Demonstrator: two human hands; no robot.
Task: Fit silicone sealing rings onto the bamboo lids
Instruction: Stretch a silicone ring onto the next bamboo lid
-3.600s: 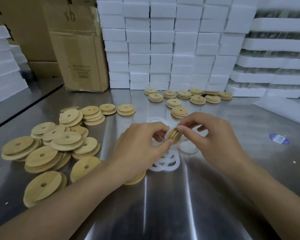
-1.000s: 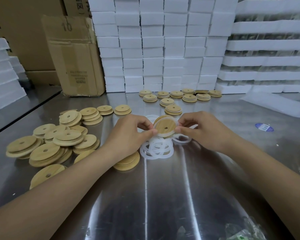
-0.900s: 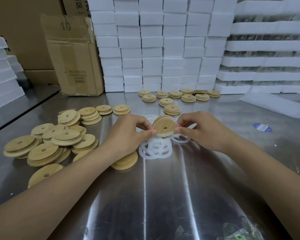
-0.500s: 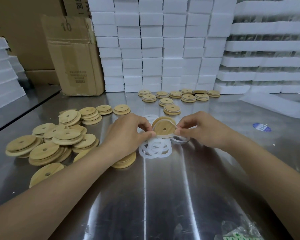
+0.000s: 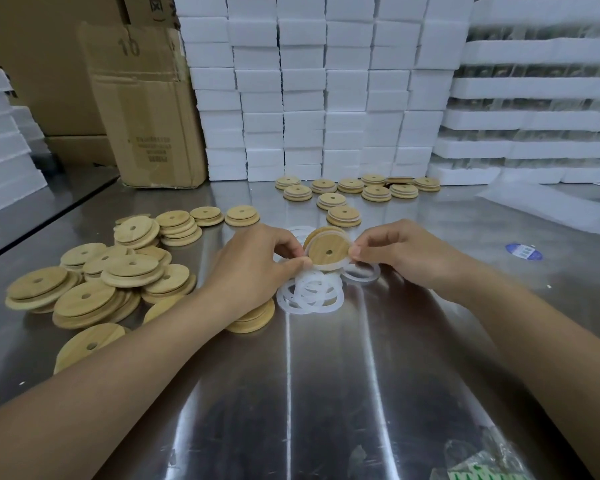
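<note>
Steel table point(image 5: 326, 393), with white foam boxes point(image 5: 309, 98) stacked behind. Both hands are where they were half a second ago, over the loose rings point(image 5: 310, 294). The left hand point(image 5: 257, 265) pinches the lid point(image 5: 328, 251) at its left edge and the right hand point(image 5: 402, 251) pinches its right edge. A few seconds back the lid showed edge-on. Now it stands tilted, its flat face and centre hole turned toward the person. It is round, with no long side. A white ring point(image 5: 340, 266) hugs its lower rim. Bare lids point(image 5: 101, 282) are heaped to the left.

Tilted bamboo lid point(image 5: 328, 250) above white sealing rings point(image 5: 310, 292).
</note>
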